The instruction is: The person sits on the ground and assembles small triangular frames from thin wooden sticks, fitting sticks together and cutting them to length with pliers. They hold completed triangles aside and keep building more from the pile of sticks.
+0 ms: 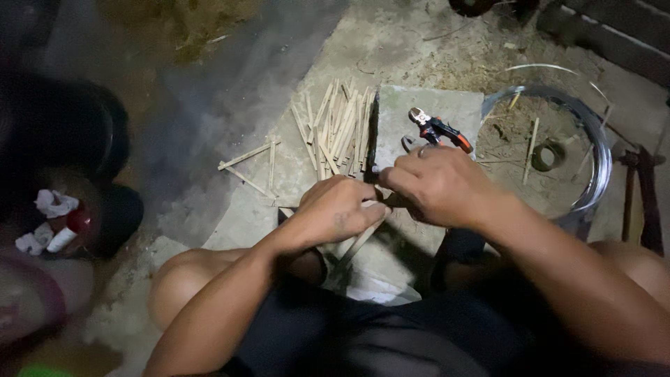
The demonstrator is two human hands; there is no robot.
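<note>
Left hand (340,209) curled tight around a pale bamboo strip (359,243), which pokes out below its knuckles. Right hand (438,185) closed, pinching the same strip just beside it. Pile of cut sticks (338,129) lies beyond the left hand; red-handled pliers (436,129) beyond the right.

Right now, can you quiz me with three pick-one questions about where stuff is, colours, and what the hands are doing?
1. Where are the pliers?
A. on the slab
B. inside the wire coil
C. in the left hand

2. What colour are the plier handles?
A. green
B. orange and black
C. white

3. What is the right hand doing?
A. lying flat and open
B. holding the pliers
C. closed, gripping beside the left hand

Answers: 1 A, they lie on the grey slab beyond the hands. 2 B, the handles show orange and black. 3 C, its fingers curl shut by the sticks.
</note>
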